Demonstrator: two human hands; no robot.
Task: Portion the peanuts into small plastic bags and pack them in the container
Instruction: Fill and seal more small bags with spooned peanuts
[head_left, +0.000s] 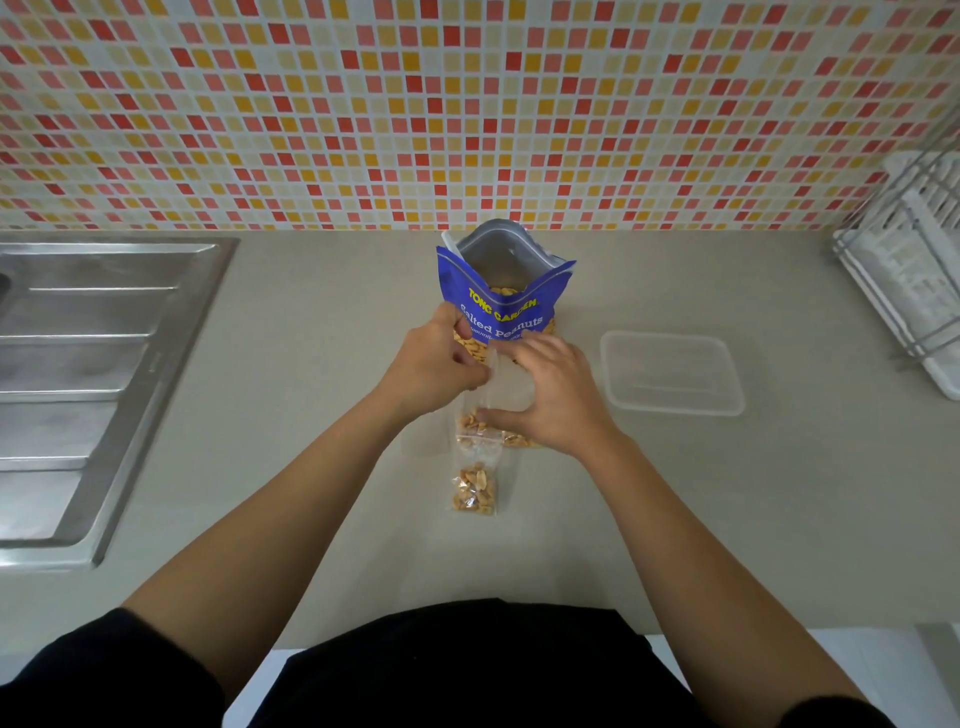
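Item one, nearest: our black top (467, 670) along the bottom edge, both bare forearms reaching forward over the beige counter (291, 519).

Item two: a filled small bag (474, 486) of peanuts, lying flat on the counter just in front of our hands, touched by neither. Its far end meets the bag we are handling.

Item three: a clear bag (511, 384) between our hands, with peanuts (470, 422) gathered at its near end and its far end lying against the foot of the pouch.

Item four: left hand (431, 364), fingers curled, pinching the bag's left edge near its far end.

Item five: right hand (550, 400), laid over the right part of the bag, fingers nearly straight and pointing away from us. The thumb stretches left and presses on the bag just above the peanuts.

Item six: a blue pouch (501, 306) of salted peanuts, upright directly behind our hands, its mouth wide open with nuts visible inside.

Item seven: a clear plastic container (672, 374), right of the hands and apart from them.

Item eight: a steel drainboard (93, 374) at far left and a white dish rack (904, 291) at far right.

Item nine, farthest: the wall (467, 104) of red, orange and cream mosaic tiles.
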